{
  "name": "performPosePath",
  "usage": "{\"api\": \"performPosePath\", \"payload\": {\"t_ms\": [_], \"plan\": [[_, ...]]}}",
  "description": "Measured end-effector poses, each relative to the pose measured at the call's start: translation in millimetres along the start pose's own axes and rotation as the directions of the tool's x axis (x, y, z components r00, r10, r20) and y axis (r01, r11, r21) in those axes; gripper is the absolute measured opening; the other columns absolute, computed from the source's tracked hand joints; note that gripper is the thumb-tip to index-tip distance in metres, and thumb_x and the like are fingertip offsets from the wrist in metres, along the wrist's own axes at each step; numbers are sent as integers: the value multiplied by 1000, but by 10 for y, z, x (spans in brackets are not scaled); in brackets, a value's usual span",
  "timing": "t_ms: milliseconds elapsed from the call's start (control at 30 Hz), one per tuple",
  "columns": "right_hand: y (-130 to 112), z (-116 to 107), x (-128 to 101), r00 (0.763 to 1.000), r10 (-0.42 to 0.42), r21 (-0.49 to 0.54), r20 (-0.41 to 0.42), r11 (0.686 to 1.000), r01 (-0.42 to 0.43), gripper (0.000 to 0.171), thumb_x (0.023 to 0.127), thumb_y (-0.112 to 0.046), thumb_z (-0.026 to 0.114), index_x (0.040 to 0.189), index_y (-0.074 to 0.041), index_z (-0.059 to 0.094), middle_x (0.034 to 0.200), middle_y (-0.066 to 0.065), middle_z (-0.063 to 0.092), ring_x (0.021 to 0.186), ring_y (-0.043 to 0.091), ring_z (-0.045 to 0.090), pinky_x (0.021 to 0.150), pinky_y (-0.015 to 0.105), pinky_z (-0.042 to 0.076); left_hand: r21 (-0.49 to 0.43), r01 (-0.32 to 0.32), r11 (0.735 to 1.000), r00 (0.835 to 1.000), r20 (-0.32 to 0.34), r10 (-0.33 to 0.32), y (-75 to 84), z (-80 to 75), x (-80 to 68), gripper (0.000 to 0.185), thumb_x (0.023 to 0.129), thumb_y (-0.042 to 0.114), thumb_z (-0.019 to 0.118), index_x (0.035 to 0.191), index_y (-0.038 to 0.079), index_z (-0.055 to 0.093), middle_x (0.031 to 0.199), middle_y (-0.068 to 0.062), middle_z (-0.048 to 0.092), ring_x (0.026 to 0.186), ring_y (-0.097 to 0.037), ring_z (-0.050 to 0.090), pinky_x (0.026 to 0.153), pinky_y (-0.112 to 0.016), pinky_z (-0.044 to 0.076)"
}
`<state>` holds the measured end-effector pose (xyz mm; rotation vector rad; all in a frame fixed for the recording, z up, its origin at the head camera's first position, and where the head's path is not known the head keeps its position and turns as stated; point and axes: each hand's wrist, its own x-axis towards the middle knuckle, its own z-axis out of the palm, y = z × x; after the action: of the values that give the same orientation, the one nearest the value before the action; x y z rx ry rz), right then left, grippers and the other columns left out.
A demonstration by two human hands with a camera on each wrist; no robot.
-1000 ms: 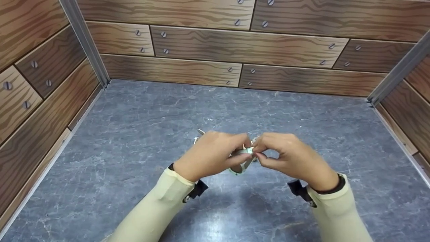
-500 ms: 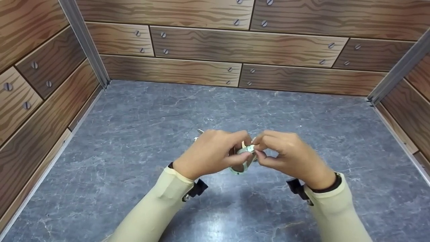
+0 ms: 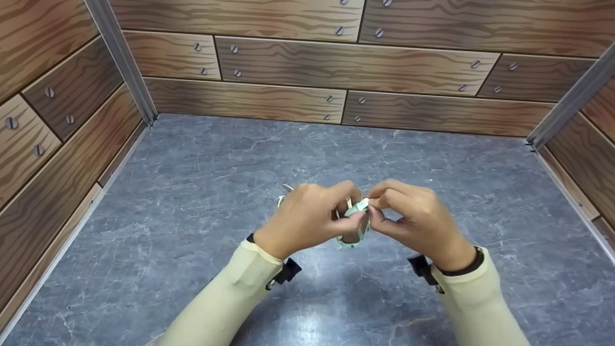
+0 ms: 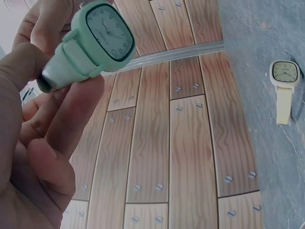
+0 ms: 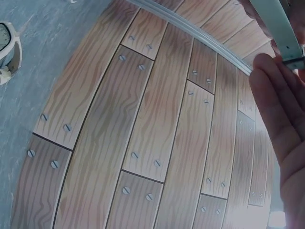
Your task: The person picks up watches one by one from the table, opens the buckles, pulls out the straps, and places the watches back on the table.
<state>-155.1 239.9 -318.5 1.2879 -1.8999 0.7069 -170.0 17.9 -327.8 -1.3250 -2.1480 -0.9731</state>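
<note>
No legible text, brand or label anywhere. Dial of the mint-green watch [image 4: 105, 32], held up in the left wrist view, marked with small dark hour numerals and a line of print too small to read. Face of the cream watch [image 4: 284, 72] lying on the grey surface likewise printed, but unreadable.

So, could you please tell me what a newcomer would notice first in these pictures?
The eye goes first to the mint-green watch, held above the middle of the grey table between the left hand and right hand, both pinching it. Next comes a cream watch lying flat on the table beyond the hands. Wood-print walls enclose the table.
</note>
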Motion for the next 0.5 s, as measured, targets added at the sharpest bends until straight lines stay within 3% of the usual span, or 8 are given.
{"api": "performPosePath", "payload": {"t_ms": [133,267,367,500], "plan": [[6,-23,-12,992,99,15,78,995,-100,11,84,5,61,87,-6,63,87,4,71,69,13,66,61,22,53,41,-19,999,1000,1,19,-21,8,-8,7,96,18,68,96,12,65,64,9,64,49,2,41,45,-14,30],[23,-113,-35,949,221,32,224,972,-233,26,82,6,71,105,-5,69,91,-1,73,76,11,71,71,18,56,121,-63,991,998,30,60,-48,25,-10,9,99,20,68,96,12,69,69,7,67,53,0,52,50,-16,40],[35,-156,-46,927,242,12,287,966,-256,33,83,4,77,113,-8,70,95,-2,73,77,10,69,69,20,57,161,-73,984,997,48,66,-51,20,-9,14,101,25,69,99,11,72,73,6,68,57,-2,53,53,-18,45],[33,-167,-42,924,224,-18,310,973,-230,30,85,-1,82,112,-13,72,97,-2,73,79,10,68,68,22,57,170,-69,983,996,67,58,-51,-5,-15,20,100,30,70,105,12,75,84,4,74,65,-3,63,60,-20,52]]}}
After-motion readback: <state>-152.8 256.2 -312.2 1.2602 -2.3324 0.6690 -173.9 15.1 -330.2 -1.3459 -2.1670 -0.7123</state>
